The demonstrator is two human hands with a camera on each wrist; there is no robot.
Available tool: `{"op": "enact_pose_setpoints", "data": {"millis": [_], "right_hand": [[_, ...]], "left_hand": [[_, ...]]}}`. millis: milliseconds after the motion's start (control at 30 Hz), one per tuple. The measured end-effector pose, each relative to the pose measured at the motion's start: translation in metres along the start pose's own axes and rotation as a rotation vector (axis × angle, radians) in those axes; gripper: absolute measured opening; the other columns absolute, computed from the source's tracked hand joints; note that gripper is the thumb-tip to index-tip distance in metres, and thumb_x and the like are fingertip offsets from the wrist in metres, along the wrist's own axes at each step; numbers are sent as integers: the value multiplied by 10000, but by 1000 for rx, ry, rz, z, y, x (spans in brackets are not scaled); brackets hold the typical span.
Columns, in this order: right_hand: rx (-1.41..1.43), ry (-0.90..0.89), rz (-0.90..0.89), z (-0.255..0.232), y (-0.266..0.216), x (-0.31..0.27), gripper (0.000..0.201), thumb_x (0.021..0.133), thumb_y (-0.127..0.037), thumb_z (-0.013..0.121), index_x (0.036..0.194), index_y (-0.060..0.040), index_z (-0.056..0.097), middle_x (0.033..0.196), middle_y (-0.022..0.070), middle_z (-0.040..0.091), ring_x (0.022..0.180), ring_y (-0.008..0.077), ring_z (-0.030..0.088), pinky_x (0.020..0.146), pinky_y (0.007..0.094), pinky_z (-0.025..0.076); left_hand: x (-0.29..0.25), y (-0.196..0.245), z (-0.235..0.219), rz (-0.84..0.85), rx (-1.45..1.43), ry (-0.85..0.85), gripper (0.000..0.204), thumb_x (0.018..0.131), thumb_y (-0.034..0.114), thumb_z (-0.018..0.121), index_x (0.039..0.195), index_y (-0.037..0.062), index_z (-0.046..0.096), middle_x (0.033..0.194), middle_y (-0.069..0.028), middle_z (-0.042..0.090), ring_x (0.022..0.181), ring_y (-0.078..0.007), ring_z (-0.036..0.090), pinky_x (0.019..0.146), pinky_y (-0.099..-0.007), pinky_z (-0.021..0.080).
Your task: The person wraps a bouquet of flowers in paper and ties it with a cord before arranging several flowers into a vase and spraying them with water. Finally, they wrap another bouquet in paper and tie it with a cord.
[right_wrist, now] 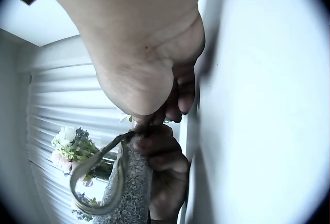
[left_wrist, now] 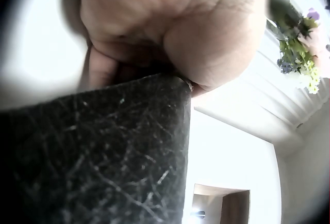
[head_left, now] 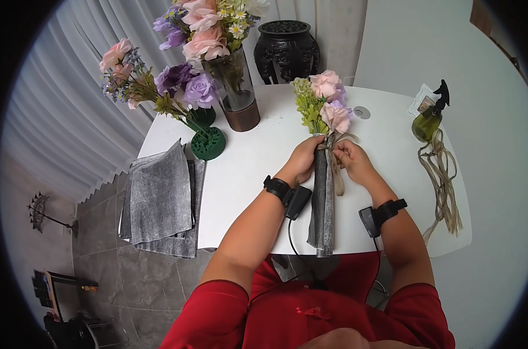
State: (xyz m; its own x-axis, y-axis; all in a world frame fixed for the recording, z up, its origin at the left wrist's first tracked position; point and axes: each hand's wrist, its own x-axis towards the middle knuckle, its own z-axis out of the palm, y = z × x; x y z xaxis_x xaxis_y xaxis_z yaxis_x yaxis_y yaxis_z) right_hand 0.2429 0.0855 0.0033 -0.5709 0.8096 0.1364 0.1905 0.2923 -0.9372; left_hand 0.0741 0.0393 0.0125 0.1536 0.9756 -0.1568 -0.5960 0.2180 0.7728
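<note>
A small bouquet point(head_left: 336, 116) of pink and lilac roses with green leaves lies over the table, its stems rolled in dark grey wrapping paper point(head_left: 322, 215). My left hand point(head_left: 302, 159) grips this wrapped bundle just below the blooms; in the left wrist view the paper point(left_wrist: 103, 152) hides most of its fingers. A beige ribbon point(head_left: 338, 181) circles the neck of the bundle and its tails hang down the front. At that tie, my right hand point(head_left: 357, 163) pinches the ribbon between thumb and fingers. A loop of ribbon point(right_wrist: 82, 170) curves out below the hand in the right wrist view.
Grey paper sheets point(head_left: 159, 198) are stacked at the table's left edge. Behind them stand roses in green foam point(head_left: 208, 144) and a glass vase point(head_left: 235, 87) of flowers. On the right lie more ribbons point(head_left: 441, 180) beside a green bottle point(head_left: 425, 123).
</note>
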Motion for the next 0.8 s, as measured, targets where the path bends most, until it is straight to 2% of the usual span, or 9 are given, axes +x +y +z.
{"op": "enact_pose_setpoints", "data": {"millis": [67,100,167,200,367,500,600,667,800], "right_hand": [[11,30,-41,2,0,0,86,922,-100,544,907,-14,545,787,34,590,662,102,541,623,251,458],[9,45,-29,2,0,0,86,922,-100,544,907,-14,545,787,34,590,662,102,541,623,251,458],[15,84,-57,5,1,2,82,916,-94,549,923,-13,541,786,32,586,666,102,550,631,253,458],[175,47,-33,6,2,2,76,919,-88,548,923,-14,534,799,30,584,668,95,561,609,242,454],[340,99,53,5,-4,0,65,920,-81,552,909,-19,536,776,28,592,623,75,557,547,209,437],[193,118,23,-1,6,1,109,903,-118,575,915,-18,533,708,27,568,566,79,531,507,220,455],[-5,294,25,-9,6,3,167,827,-137,641,886,-10,549,691,32,566,570,88,546,494,225,453],[126,539,164,-26,0,6,195,814,-159,635,876,4,547,690,51,568,557,95,543,448,235,451],[340,870,10,-72,12,8,204,857,-174,591,907,14,527,691,62,567,525,103,531,390,232,419]], "left_hand": [[-3,1,2,-7,-58,-11,274,964,257,429,1010,6,528,871,-100,617,739,-181,611,725,-330,520],[1,-2,-3,18,-77,19,299,966,269,417,1042,-3,516,865,-135,617,737,-249,630,728,-389,533],[-2,0,-8,-37,-150,-59,357,959,319,397,1066,3,524,906,-156,626,743,-288,637,732,-395,534],[-3,4,-8,-69,-195,-98,384,956,339,385,1079,2,525,929,-167,630,749,-304,643,730,-392,538],[0,6,-9,-43,-186,-181,409,949,339,387,1121,-10,511,967,-194,631,771,-336,662,740,-420,564],[-6,7,0,-23,-90,-113,367,930,299,436,1107,-14,509,953,-191,637,781,-320,667,749,-446,564],[-1,6,-11,-95,-172,-171,370,910,304,460,1107,-4,514,912,-160,639,763,-296,661,727,-428,568],[-6,9,-8,-97,-168,-134,387,894,319,471,1119,8,523,873,-129,633,728,-273,647,692,-405,567],[-8,12,-2,-91,-170,-100,368,892,331,468,1088,26,530,852,-129,615,717,-283,638,703,-429,553]]}}
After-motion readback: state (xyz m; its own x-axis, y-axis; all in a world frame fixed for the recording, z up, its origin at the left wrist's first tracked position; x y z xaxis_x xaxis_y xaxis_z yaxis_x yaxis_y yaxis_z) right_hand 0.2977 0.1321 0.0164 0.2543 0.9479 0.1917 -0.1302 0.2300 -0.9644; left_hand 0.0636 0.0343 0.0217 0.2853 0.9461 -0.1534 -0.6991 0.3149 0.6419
